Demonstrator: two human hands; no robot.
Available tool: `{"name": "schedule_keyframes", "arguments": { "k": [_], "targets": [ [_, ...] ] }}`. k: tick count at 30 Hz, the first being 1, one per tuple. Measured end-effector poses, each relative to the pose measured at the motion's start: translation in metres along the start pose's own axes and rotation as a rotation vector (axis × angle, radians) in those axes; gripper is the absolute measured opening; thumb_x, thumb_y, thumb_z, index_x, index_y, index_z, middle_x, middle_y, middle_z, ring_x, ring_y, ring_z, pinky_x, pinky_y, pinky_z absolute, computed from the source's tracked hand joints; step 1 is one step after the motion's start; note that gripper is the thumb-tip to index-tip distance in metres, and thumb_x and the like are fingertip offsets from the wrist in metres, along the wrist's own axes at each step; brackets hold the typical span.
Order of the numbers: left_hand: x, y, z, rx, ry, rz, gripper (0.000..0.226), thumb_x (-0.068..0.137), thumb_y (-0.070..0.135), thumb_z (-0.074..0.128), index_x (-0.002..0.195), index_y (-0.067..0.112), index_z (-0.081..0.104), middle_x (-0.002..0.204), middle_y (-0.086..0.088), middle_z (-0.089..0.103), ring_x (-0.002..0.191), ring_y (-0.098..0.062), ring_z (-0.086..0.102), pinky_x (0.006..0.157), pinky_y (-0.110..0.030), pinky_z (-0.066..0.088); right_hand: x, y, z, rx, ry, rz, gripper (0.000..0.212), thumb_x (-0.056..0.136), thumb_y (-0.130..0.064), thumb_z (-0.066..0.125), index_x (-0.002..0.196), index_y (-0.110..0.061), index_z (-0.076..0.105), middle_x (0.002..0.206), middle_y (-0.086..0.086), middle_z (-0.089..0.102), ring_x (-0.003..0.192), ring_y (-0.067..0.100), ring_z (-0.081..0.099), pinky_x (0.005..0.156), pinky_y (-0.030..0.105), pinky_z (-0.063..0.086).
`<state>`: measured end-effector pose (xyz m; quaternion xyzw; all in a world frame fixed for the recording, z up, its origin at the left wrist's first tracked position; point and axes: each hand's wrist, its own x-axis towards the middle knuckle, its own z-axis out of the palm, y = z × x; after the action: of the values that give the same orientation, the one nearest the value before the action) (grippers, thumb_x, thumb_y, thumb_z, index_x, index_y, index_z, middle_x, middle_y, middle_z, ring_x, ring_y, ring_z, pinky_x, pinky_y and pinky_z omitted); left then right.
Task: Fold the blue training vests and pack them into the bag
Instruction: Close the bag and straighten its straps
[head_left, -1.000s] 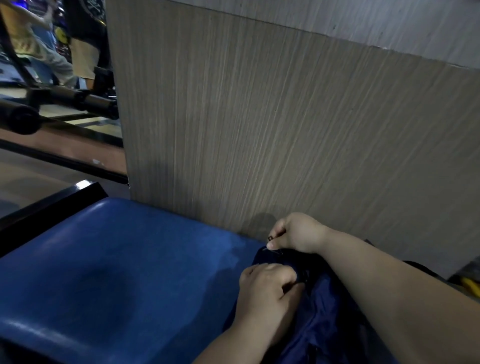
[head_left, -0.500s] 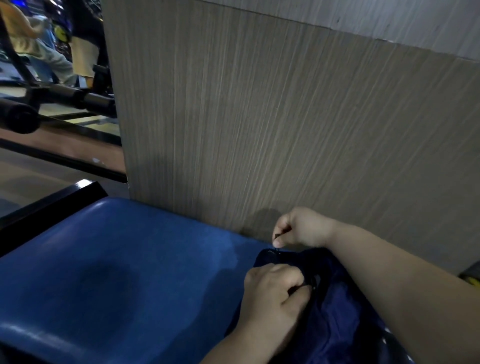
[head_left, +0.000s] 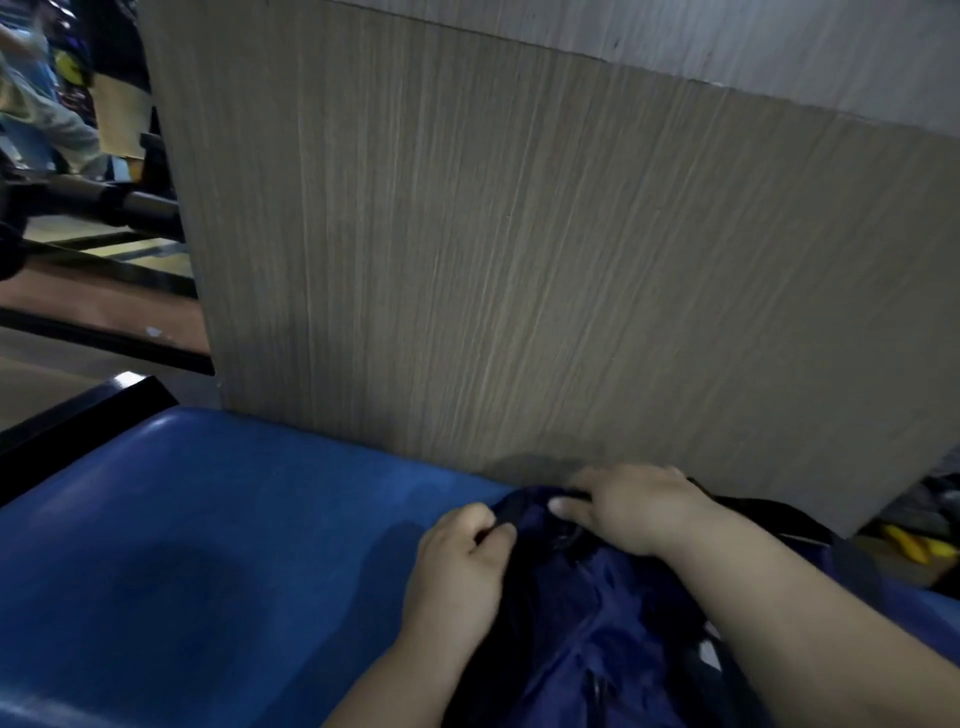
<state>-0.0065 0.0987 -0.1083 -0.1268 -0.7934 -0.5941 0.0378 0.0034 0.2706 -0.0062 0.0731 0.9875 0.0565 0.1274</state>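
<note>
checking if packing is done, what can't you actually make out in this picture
- Head view, contents of the navy bag: not discernible; the fabric is dark, and the left hand and right hand cover its top.
- Bag's near end: cut off by the bottom edge.
- Right hand's grip: pinching or only pressing, blur hides it.
- Yellow item at right: blurred and dim, unidentifiable.

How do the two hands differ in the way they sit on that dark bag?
The left hand is curled tight, pinching the edge of the bag; the right hand lies flatter, fingers stretched leftward. The left hand is nearer the camera; the right hand is farther, by the wooden panel. Whether the right hand pinches anything is unclear. Both touch the top edge of the bag.
</note>
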Motion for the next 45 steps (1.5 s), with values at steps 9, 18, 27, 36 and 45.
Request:
{"name": "schedule_keyframes", "arguments": {
  "k": [9, 18, 27, 36, 45],
  "targets": [
    [0.004, 0.017, -0.002, -0.106, 0.054, -0.09, 0.023, 0.091, 0.025, 0.065, 0.073, 0.019, 0.051, 0.074, 0.004, 0.057, 0.076, -0.018, 0.055, 0.071, -0.032, 0.038, -0.118, 0.112, 0.071, 0.465, 0.26, -0.038, 0.083, 0.065, -0.098, 0.015, 0.139, -0.061, 0.014, 0.159, -0.023, 0.01, 0.144, -0.006, 0.007, 0.114, 0.021, 0.016],
    [-0.071, 0.075, -0.022, 0.184, -0.565, 0.319, 0.069, 0.072, 0.054, 0.076, 0.131, 0.056, 0.04, 0.144, 0.039, 0.024, 0.134, 0.015, 0.019, 0.106, -0.013, 0.018, -0.154, 0.115, 0.135, 0.377, 0.5, 0.147, 0.1, 0.07, -0.092, 0.027, 0.153, -0.038, 0.015, 0.157, -0.019, 0.013, 0.144, 0.013, 0.029, 0.117, 0.036, 0.024],
    [-0.083, 0.061, -0.021, 0.22, -0.48, 0.189, 0.057, 0.093, 0.02, 0.064, 0.127, 0.059, 0.039, 0.143, 0.027, 0.032, 0.126, 0.01, 0.028, 0.096, -0.005, 0.024, -0.162, 0.122, 0.144, 0.384, 0.555, 0.154, 0.072, 0.085, -0.062, 0.058, 0.148, -0.039, 0.031, 0.153, -0.011, 0.037, 0.141, 0.011, 0.033, 0.113, 0.032, 0.018],
    [-0.078, 0.069, -0.025, 0.32, -0.418, 0.167, 0.062, 0.081, 0.012, 0.074, 0.127, 0.046, 0.049, 0.125, 0.011, 0.055, 0.072, 0.003, 0.058, 0.062, -0.006, 0.04, -0.16, 0.111, 0.149, 0.447, 0.79, 0.124, 0.072, 0.077, -0.07, 0.057, 0.137, -0.031, 0.051, 0.142, -0.006, 0.053, 0.13, 0.019, 0.05, 0.106, 0.044, 0.035],
    [-0.083, 0.061, -0.002, 0.299, -0.165, 0.119, 0.038, 0.08, 0.031, 0.079, 0.109, 0.046, 0.06, 0.115, 0.019, 0.061, 0.103, -0.004, 0.057, 0.078, -0.01, 0.04, -0.157, 0.059, 0.144, 0.387, 0.816, -0.267, 0.057, 0.095, -0.071, 0.029, 0.142, -0.042, 0.042, 0.159, -0.013, 0.025, 0.15, 0.012, 0.012, 0.12, 0.046, 0.002]
  ]
}}
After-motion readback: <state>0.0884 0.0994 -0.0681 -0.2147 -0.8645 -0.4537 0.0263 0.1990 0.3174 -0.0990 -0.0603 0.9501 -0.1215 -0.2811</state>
